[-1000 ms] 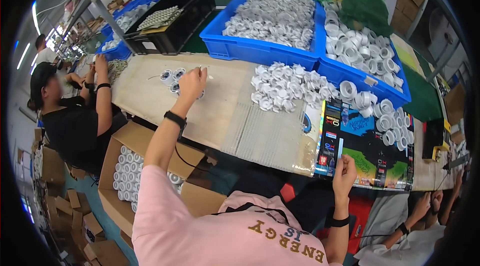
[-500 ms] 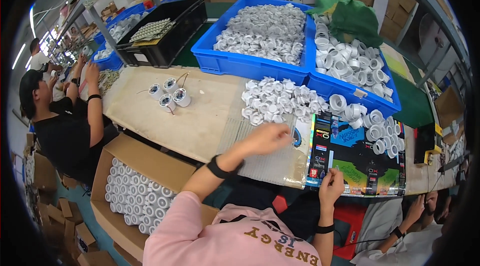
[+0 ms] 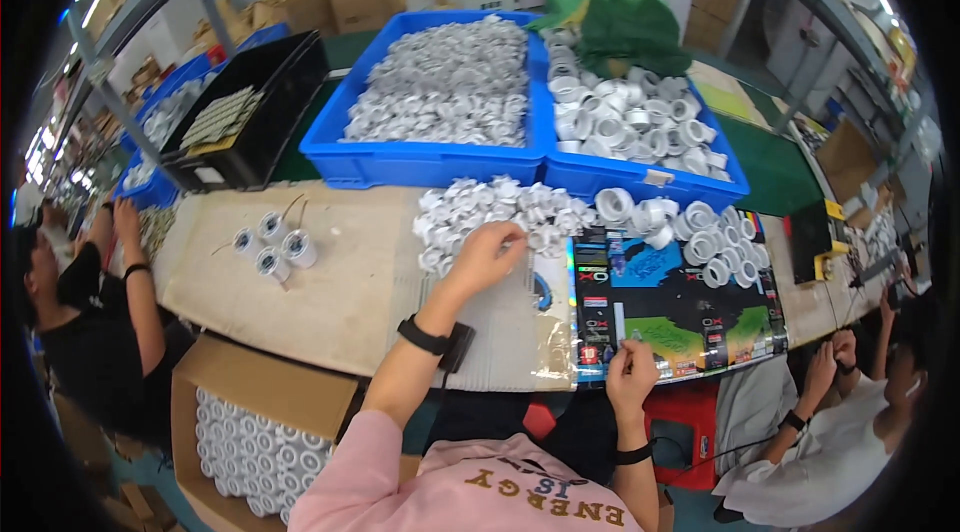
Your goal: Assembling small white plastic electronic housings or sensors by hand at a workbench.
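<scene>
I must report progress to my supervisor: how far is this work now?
Done: three finished white parts with wires stand on the table, and a cardboard box below holds rows of them. In hand: the left hand reaches into the loose white pile. Left: that pile and both full blue bins.

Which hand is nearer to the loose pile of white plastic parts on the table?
Left. The left hand reaches into the pile of white parts; the right hand rests nearer the person, at the colourful printed sheet.

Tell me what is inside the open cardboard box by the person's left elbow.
The cardboard box holds white ring-shaped parts packed in neat rows, standing side by side. Only the top layer shows; the box flap, the table edge and the pink sleeve cover the rest, so its depth is hidden.
</scene>
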A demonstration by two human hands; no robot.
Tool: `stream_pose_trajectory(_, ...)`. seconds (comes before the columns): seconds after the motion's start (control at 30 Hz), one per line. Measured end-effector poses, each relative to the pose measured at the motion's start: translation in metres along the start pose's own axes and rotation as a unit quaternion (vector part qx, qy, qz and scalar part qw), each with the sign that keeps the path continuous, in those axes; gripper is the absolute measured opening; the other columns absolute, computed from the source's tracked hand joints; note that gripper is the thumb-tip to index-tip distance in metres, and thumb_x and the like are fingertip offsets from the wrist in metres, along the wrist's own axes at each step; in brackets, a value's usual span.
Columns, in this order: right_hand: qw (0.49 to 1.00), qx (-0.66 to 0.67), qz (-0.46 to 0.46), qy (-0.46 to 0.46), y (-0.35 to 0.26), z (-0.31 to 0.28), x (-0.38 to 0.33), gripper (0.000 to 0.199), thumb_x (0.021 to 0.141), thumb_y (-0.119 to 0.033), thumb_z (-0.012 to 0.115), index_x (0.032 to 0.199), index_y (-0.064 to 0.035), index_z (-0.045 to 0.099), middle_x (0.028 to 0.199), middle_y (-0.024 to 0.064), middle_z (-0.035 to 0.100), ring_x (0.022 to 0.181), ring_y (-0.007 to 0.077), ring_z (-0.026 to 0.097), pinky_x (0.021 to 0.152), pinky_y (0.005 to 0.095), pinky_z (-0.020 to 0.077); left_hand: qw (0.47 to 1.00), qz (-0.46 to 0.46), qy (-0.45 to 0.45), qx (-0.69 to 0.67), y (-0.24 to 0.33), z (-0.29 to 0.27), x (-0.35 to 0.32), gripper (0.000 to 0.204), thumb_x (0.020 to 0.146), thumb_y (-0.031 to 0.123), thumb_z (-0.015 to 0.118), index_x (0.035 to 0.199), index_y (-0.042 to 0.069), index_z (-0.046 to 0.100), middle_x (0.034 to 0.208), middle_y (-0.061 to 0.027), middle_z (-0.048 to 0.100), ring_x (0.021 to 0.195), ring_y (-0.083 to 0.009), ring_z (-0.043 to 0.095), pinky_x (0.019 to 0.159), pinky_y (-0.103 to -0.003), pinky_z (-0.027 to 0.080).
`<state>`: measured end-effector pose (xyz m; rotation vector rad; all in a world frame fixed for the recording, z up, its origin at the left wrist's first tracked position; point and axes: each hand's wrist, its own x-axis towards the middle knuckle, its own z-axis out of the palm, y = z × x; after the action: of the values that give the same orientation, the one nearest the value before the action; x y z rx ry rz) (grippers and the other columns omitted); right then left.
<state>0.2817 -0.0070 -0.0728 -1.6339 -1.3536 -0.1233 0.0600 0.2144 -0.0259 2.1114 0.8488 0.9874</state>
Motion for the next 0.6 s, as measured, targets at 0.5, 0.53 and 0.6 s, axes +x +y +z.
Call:
stream_pose_trajectory(0.5, 1.0, -0.02, 0.013, 0.017, -0.01, -0.003, 0.008, 0.01, 0.074, 0.002, 0.061, 0.082, -0.0038, 0.062, 0.068, 0.0081, 0.056, 0.05, 0.0213, 0.056, 0.045, 0.0319, 0.0431, 0.957, -0.009, 0.132, 0.258, 0.012, -0.008, -0.013, 0.032, 0.062, 0.014, 0.074, 0.092, 0.005, 0.064, 0.094, -0.0118, 0.06, 0.097, -0.0324, 0.054, 0.082, -0.042, 0.042)
stream_pose_trajectory(0.53, 0.999, -0.026, 0.017, 0.017, -0.009, -0.005, 0.007, 0.01, 0.074, 0.002, 0.061, 0.082, -0.0041, 0.062, 0.068, 0.008, 0.057, 0.05, 0.0211, 0.057, 0.046, 0.0316, 0.0434, 0.958, -0.046, 0.105, 0.264, 0.01, -0.006, -0.011, 0.034, 0.061, 0.013, 0.074, 0.092, 0.005, 0.065, 0.094, -0.0117, 0.06, 0.098, -0.0324, 0.053, 0.082, -0.042, 0.042)
stream_pose_trajectory(0.6, 0.999, -0.035, 0.012, 0.023, -0.008, -0.008, 0.005, 0.01, 0.074, 0.001, 0.062, 0.083, -0.0041, 0.062, 0.068, 0.0081, 0.057, 0.05, 0.021, 0.057, 0.046, 0.0314, 0.0435, 0.966, -0.033, 0.093, 0.238, 0.002, -0.003, -0.009, 0.033, 0.06, 0.012, 0.074, 0.092, 0.004, 0.065, 0.093, -0.0117, 0.06, 0.096, -0.0323, 0.054, 0.082, -0.042, 0.043)
